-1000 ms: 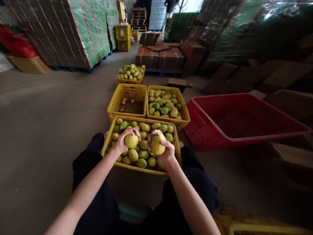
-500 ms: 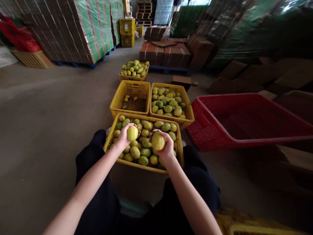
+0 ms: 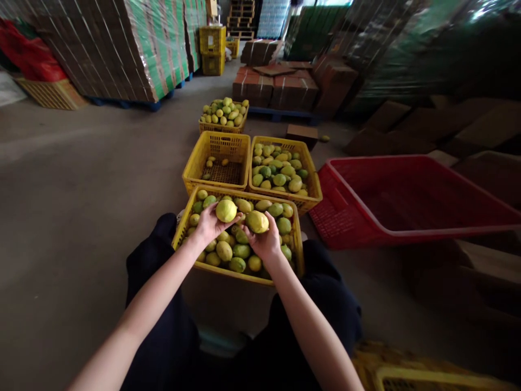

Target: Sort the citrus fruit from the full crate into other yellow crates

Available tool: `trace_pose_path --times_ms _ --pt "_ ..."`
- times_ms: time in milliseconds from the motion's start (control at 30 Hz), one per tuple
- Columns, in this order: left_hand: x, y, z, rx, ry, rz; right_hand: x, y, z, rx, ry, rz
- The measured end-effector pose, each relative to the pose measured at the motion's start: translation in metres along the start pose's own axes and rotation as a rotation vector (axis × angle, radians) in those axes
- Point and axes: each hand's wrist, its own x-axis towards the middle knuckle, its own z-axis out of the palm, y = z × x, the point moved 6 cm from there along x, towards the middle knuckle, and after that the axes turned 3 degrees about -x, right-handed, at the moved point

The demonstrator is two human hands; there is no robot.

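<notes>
Above the near yellow crate [image 3: 240, 277], my left hand [image 3: 208, 224] holds a pale yellow lemon [image 3: 226, 210], its fingers beneath and behind the fruit. My right hand [image 3: 266, 241] has its fingers round another yellow lemon [image 3: 257, 221], slightly lower and to the right. The two lemons are close but apart. Beneath both hands the crate is filled with green and yellow lemons [image 3: 241, 251]; the hands cover part of them.
Behind stand a yellow crate [image 3: 196, 163] with several small lemons and a fuller crate [image 3: 311, 179] beside it. Another heaped crate [image 3: 222, 128] sits farther back. A large red basket [image 3: 337, 212] lies at right. Strapped cardboard stacks [image 3: 293, 89] rest on a blue pallet.
Both hands have moved closer together and slightly up, each still holding its lemon. Both lemons have been turned in the fingers.
</notes>
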Motion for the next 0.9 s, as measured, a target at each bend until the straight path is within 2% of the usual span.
trace_pose_path --times_ms 233,367,533,600,733,900 --pt "0.007 -0.011 -0.012 0.079 0.079 -0.091 0.0 0.007 0.004 -0.172 -0.028 0.065" --pt "0.008 -0.008 -0.012 0.142 0.077 -0.015 0.003 0.008 0.001 -0.188 -0.007 0.032" --pt "0.006 -0.009 -0.003 0.144 0.054 0.034 0.007 0.008 -0.003 -0.125 -0.052 -0.022" --pt "0.005 -0.007 0.001 0.097 0.043 0.072 0.007 0.007 -0.002 -0.131 -0.053 -0.065" --pt "-0.001 -0.003 0.008 0.056 -0.002 0.127 -0.001 -0.002 0.007 -0.159 -0.09 -0.239" --pt "-0.004 -0.001 0.014 0.063 -0.092 0.14 -0.015 -0.011 0.023 -0.263 -0.286 -0.35"
